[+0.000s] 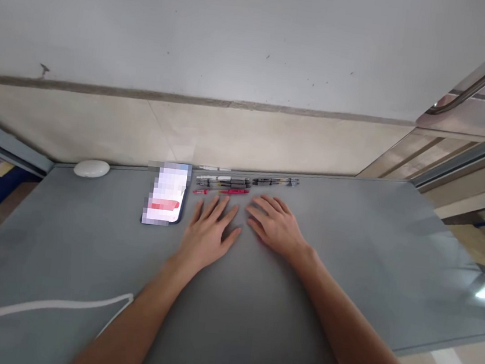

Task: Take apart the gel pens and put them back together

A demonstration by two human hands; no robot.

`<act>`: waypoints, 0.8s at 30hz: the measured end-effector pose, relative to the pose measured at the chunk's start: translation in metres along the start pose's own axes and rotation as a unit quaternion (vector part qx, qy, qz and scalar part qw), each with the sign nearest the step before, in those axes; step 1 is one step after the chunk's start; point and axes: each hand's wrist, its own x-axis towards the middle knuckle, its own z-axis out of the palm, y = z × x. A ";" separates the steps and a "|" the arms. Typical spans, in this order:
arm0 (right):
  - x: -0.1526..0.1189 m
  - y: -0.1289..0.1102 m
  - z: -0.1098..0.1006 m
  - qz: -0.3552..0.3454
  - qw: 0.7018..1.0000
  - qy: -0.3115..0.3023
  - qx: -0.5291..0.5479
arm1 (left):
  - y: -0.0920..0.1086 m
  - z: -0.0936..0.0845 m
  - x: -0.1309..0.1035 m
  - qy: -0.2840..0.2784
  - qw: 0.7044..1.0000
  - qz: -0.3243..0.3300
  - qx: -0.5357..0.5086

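Observation:
My left hand lies palm down on the grey table, its fingers spread and holding nothing. Just beyond its fingertips are a red pen and a small red pen cap or part. My right hand also rests palm down, fingers stretched out and slightly apart, with nothing in it. Behind both hands, several black and clear pens lie side by side along the back edge. To their right, close beyond my right fingers, are more slim dark pens or refills.
A phone with a lit, blurred screen lies left of my left hand. A white rounded object sits at the back left. Across the front left of the table runs a white cable. A tiled wall borders the back.

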 end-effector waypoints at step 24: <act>-0.008 -0.005 0.004 0.026 0.999 0.009 0.045 | -0.017 -0.005 0.026 0.102 0.994 0.001 0.034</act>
